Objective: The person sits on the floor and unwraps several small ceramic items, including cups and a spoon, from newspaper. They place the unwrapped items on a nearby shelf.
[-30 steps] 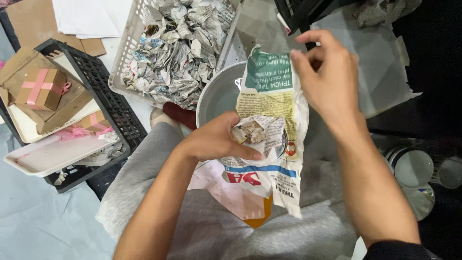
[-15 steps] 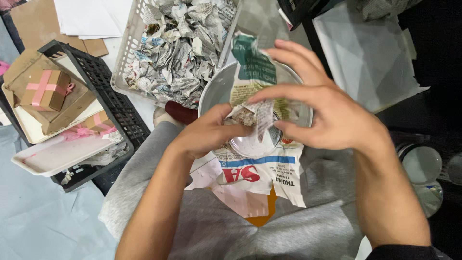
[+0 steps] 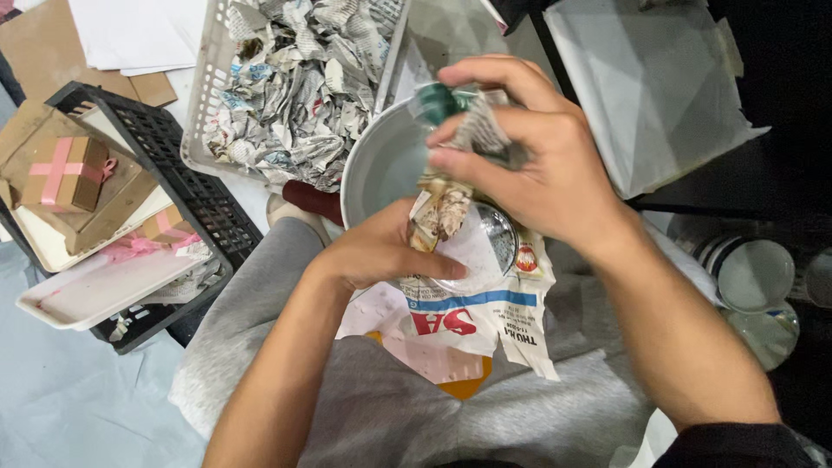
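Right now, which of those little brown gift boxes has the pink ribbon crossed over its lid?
The larger brown box, far left atop the tan carton. The smaller box beside the black crate only shows a pink strip.

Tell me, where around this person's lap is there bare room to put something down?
Bare patches: the pale blue floor beside the black crate, and the grey lap below the newspaper sheet. It is crowded elsewhere: the white basket brims with crumpled paper, and the left hand and right hand cover the glass dish.

Left hand (image 3: pixel 381 251) grips glass jar (image 3: pixel 472 247) wrapped in newspaper sheet (image 3: pixel 468 316); right hand (image 3: pixel 537 165) bunches the paper's top. Beyond: white basket (image 3: pixel 204 104) of crumpled newspaper (image 3: pixel 295 78).
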